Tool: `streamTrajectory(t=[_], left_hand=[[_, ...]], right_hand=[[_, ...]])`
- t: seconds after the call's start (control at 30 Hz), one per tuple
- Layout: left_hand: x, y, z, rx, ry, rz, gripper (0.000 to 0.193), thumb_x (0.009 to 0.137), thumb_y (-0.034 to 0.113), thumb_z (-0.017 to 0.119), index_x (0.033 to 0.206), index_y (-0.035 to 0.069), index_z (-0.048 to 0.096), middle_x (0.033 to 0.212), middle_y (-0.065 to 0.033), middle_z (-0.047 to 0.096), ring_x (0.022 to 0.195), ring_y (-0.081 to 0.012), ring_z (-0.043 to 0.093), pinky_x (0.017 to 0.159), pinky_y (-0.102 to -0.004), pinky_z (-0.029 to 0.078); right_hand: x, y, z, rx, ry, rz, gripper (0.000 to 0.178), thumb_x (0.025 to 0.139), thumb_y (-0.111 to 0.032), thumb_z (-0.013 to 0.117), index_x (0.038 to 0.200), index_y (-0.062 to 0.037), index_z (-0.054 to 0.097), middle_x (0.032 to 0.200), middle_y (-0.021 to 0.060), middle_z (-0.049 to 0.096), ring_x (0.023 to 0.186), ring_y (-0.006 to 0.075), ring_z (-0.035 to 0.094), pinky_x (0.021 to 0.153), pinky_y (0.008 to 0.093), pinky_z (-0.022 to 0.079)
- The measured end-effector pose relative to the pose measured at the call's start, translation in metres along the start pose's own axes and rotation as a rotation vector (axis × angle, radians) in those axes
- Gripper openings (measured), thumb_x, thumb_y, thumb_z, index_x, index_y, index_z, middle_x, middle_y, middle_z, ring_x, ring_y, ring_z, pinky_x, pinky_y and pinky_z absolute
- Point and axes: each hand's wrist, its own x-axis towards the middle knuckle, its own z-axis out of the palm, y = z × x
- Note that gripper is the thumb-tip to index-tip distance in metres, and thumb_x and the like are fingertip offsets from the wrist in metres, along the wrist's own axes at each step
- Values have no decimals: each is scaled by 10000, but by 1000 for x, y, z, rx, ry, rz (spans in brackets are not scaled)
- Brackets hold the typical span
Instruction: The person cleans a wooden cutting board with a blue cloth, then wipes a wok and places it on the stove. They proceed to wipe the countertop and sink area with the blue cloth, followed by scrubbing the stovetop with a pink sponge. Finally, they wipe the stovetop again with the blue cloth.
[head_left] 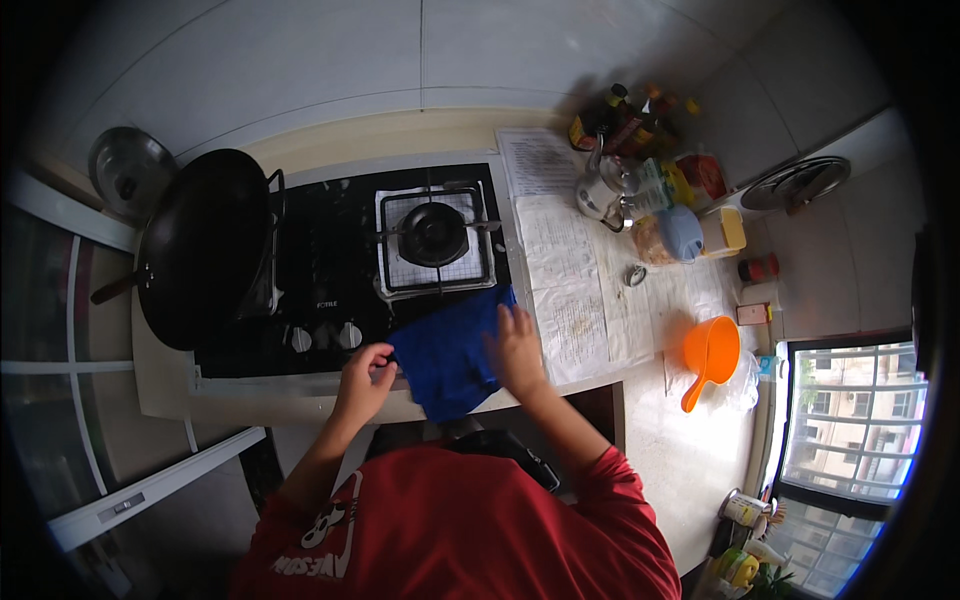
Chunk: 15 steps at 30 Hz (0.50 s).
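A blue cloth [445, 352] is spread over the front right of the black gas cooktop [325, 230], its lower part hanging past the counter's front edge. My left hand [365, 382] is at the cloth's left corner, thumb and forefinger closed on its edge. On the opposite side, my right hand [517, 352] grips the cloth near its right edge; its fingers are slightly blurred. Just beyond the cloth is a burner [433, 235] with a pan support and a light, checked liner around it. Two control knobs [325, 338] sit left of the cloth.
A large dark wok [205, 250] covers the left burner, with a metal lid [130, 172] behind it. Papers [560, 270] cover the counter at right. On that side stand a kettle [603, 190], sauce bottles [625, 125], a blue-lidded container [670, 235] and an orange ladle [711, 350].
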Motion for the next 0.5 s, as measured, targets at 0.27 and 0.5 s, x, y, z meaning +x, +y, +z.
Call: streamTrajectory(t=[0.27, 0.5], left_hand=[[-44, -41, -6, -166, -238, -256, 214, 811, 79, 611, 1011, 4, 600, 898, -83, 644, 788, -137, 611, 710, -262, 478], [-40, -38, -23, -36, -311, -252, 209, 823, 72, 600, 1025, 18, 594, 932, -71, 642, 840, -122, 596, 743, -270, 481]], right_hand=[[16, -48, 93, -117, 188, 443, 726, 818, -406, 538, 1281, 118, 345, 1393, 347, 214, 1346, 457, 100, 1091, 536, 32], [24, -39, 94, 24, 221, 246, 575, 787, -270, 572, 1197, 97, 407, 1354, 318, 298, 1316, 451, 204, 1092, 521, 132]])
